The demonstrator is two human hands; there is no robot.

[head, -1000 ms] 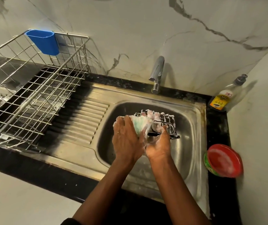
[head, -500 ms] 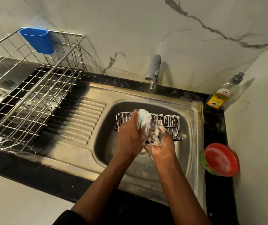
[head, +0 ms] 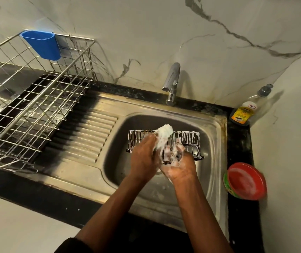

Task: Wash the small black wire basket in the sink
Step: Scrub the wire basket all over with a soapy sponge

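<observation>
- Washing shown over the steel sink (head: pixel 217 143): the small black wire basket (head: pixel 191 138), streaked with white foam, is held above the basin, its long side turned toward the tap (head: pixel 172 83).
- The left hand (head: pixel 144 157) is clenched on a foamy pale sponge (head: pixel 164 133), which is pressed against the basket's near side.
- The right hand (head: pixel 179 168), covered in suds, is closed in a grip on the basket's lower front edge.
- No water is seen running from the tap.
- A large steel wire rack (head: pixel 27 99) is set on the drainboard at left; a blue cup (head: pixel 42 44) is hung on its rim, contents not visible.
- On the black worktop (head: pixel 240 136) at right, a soap bottle (head: pixel 244 114) stands in the corner, and a red bowl (head: pixel 246 181) smeared with white residue is placed nearer.
</observation>
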